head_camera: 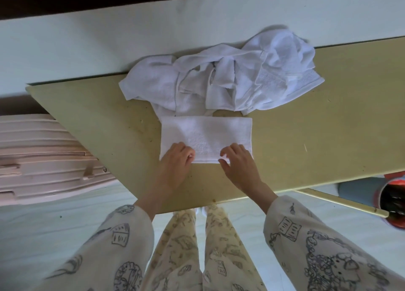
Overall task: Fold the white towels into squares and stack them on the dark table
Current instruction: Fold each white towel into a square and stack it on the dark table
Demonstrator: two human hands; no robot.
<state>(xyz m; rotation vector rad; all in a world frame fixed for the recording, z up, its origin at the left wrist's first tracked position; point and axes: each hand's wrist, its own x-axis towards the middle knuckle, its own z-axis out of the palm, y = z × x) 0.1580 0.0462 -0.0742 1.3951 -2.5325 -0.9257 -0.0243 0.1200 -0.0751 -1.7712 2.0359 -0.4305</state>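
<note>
Two hands work a folded white towel point(206, 135) on a worktop point(328, 137).
Left hand point(177, 157) and right hand point(237, 161) pinch its near edge, each grip clamped on cloth; a rumpled towel pile point(221, 80) lies just behind.

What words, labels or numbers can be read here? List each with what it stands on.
None can be read.
The sleeves carry drawn books with scribbled lines, not legible text.
The towel, table and pink case show no writing.
</note>
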